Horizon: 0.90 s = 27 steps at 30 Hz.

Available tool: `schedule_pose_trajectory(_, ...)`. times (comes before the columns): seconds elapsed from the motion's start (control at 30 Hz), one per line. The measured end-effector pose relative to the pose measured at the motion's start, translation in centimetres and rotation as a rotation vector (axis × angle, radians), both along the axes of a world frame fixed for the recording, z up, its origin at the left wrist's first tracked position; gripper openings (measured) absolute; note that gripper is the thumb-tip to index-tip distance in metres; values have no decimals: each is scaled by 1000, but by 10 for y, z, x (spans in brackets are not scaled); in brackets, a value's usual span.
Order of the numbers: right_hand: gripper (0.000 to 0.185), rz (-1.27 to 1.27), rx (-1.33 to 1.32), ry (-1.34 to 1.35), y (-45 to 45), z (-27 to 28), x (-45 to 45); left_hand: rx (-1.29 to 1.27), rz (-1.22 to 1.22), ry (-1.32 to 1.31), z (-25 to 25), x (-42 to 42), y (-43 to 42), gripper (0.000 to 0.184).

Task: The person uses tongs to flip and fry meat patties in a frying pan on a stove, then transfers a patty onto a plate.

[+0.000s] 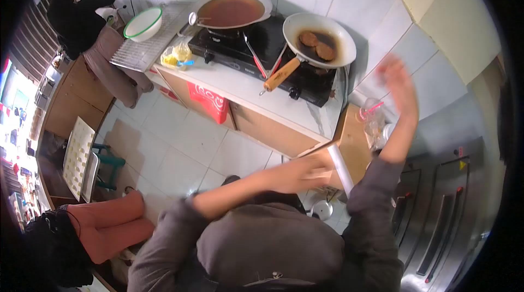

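My left hand [297, 174] reaches across my body beside the long white edge [340, 169] of an open drawer or door at the counter's end. Its fingers are blurred, so I cannot tell whether they touch that edge. My right hand [399, 84] is raised near the tiled wall, right of the frying pan, its fingers smeared by motion. The white frying pan [292, 40] holds two brown patties [317, 45] in dark oil, its wooden handle [282, 75] pointing toward me. Tongs with red grips [262, 65] lie on the black gas stove [229, 51].
A wide pan of reddish-brown liquid [232, 10] stands on the left burner. A green-rimmed bowl [143, 24] rests on a wire rack. A plastic cup [373, 122] stands under my right arm. One person [90, 19] works at the far left; another [109, 226] is nearer, by a tray [79, 150].
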State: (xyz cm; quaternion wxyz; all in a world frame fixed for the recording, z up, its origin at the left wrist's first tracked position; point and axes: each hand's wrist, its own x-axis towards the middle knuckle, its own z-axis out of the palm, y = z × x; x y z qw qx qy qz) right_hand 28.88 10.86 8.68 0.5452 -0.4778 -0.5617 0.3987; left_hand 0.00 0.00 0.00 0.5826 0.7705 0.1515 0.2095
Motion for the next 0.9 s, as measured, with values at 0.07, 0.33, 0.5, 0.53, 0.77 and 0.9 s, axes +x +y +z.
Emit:
schedule_pose_trajectory(0.07,33,-368,210,3,40,20,34,334,129,-253,45,66,-17,50)
schedule_pose_trajectory(0.33,34,-448,-114,-31,81,22,97,483,16,-350,74,62,-30,21)
schedule_pose_trajectory(0.5,26,-276,-221,-45,88,34,56,188,-179,-223,43,-6,15,31)
schedule_pose_trajectory(0.53,26,-221,-215,-207,76,44,21,47,-297,-90,29,-29,27,35)
schedule_pose_trajectory(0.77,17,745,3,-479,-35,-54,-305,-518,259,539,-136,-262,67,44)
schedule_pose_trajectory(0.9,23,243,45,-437,22,-212,-384,-719,675,723,-194,-350,42,46)
